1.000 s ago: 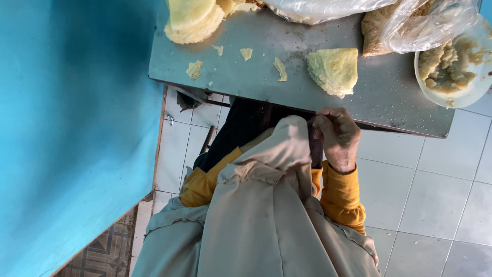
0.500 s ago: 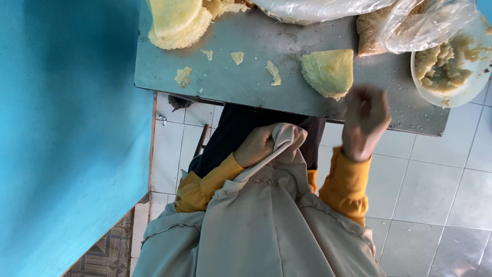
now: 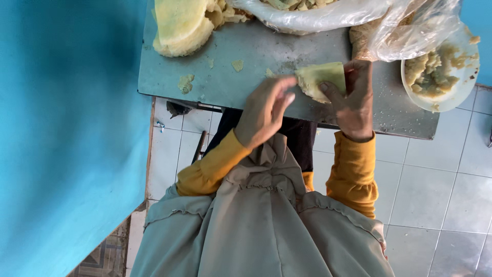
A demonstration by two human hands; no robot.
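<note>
A pale yellow-green wedge of dough lies on the grey metal table near its front edge. My right hand grips this wedge from the right, thumb on its near side and fingers over its far edge. My left hand hovers just left of the wedge with fingers extended, the fingertips almost at its left edge; it holds nothing. Both arms wear mustard-yellow sleeves, and a beige cloth covers my lap below.
A big slab of yellow dough sits at the table's back left. A clear plastic bag of pieces lies behind, and a white bowl of crumbly mash stands at the right. Crumbs dot the table. A blue wall rises at left.
Both hands have come up from my lap to the table. The right hand has taken hold of the dough wedge, and the left hand has moved in beside it.
</note>
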